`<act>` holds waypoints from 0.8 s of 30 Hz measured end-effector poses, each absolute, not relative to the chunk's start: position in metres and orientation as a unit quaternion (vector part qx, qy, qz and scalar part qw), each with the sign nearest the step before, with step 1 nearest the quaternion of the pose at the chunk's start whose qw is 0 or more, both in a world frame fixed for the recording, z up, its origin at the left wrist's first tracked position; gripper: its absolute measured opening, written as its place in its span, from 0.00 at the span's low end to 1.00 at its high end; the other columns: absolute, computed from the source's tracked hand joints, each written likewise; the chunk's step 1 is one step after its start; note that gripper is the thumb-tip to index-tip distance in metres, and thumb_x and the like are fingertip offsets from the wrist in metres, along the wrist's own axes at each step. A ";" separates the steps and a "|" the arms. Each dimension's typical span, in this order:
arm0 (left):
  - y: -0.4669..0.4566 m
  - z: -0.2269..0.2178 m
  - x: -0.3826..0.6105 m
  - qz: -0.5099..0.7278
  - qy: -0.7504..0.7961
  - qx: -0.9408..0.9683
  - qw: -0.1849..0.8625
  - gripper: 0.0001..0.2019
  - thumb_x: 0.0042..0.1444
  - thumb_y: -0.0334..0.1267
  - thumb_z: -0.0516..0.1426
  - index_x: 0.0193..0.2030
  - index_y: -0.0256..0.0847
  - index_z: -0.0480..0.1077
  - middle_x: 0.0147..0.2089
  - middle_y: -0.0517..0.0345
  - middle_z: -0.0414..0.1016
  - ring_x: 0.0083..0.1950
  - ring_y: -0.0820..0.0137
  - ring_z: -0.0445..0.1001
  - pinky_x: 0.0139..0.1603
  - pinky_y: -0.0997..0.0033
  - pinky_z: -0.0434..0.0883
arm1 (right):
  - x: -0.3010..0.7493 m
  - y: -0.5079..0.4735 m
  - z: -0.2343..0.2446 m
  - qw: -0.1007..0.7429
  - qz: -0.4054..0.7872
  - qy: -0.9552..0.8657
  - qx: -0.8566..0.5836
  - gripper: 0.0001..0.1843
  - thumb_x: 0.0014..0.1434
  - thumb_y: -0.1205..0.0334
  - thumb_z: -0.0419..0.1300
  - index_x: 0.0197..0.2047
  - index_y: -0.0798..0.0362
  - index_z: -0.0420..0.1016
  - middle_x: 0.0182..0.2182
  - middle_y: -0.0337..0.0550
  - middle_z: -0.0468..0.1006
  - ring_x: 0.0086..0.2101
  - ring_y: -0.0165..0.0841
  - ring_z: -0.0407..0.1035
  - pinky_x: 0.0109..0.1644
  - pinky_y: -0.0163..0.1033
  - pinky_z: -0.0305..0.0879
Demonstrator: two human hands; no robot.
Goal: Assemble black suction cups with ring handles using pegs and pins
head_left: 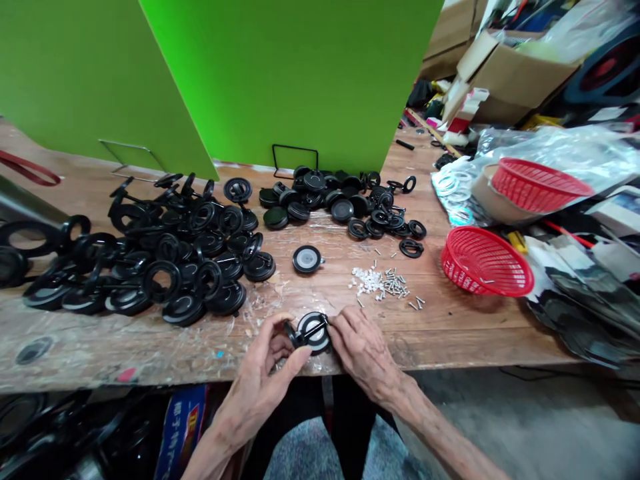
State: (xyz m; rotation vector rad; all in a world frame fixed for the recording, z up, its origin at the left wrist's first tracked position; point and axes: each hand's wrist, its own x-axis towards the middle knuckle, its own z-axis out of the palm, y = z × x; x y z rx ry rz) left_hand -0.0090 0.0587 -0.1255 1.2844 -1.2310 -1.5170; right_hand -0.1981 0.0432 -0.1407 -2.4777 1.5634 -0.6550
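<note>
Near the table's front edge, a black round part with a hinged arm and ring (315,331) lies between my hands. My left hand (273,357) grips it from the left, with the thumb at its lower rim and the fingers curled behind the ring. The fingers of my right hand (361,343) are pressed together at the hinge on its right side; whatever they pinch there is hidden. Just beyond sits a single black disc with a grey face (307,259). Small white plastic pieces (367,281) and a heap of metal screws (395,285) lie to the right.
Black ringed assemblies (185,267) pile up at the left. Black discs (315,190) and loose rings (385,217) lie at the back, before green panels (300,73) on wire stands. Red baskets (487,263), plastic bags and a cardboard box (520,73) crowd the right.
</note>
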 end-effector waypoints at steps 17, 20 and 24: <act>0.057 -0.110 -0.013 -0.657 -0.320 0.484 0.481 0.12 0.57 0.44 0.57 0.44 0.42 0.63 0.35 0.63 0.69 0.30 0.76 0.69 0.33 0.74 0.68 | -0.229 0.026 -0.152 0.028 -0.219 0.596 -0.772 0.10 0.64 0.67 0.46 0.35 0.54 0.66 0.32 0.47 0.69 0.35 0.37 0.63 0.41 0.42 0.61; 0.055 -0.106 -0.012 -0.715 -0.237 0.435 0.492 0.12 0.59 0.46 0.54 0.41 0.39 0.66 0.32 0.61 0.69 0.29 0.75 0.69 0.29 0.73 0.67 | -0.230 0.031 -0.136 0.175 -0.296 0.576 -0.742 0.07 0.63 0.63 0.49 0.35 0.53 0.66 0.31 0.42 0.70 0.33 0.34 0.65 0.38 0.38 0.61; 0.054 -0.104 -0.013 -0.739 -0.171 0.420 0.498 0.13 0.60 0.46 0.52 0.40 0.37 0.67 0.27 0.61 0.69 0.24 0.75 0.67 0.25 0.74 0.65 | -0.224 0.038 -0.105 0.322 -0.333 0.543 -0.700 0.09 0.63 0.58 0.51 0.35 0.51 0.69 0.29 0.37 0.71 0.29 0.29 0.65 0.32 0.34 0.59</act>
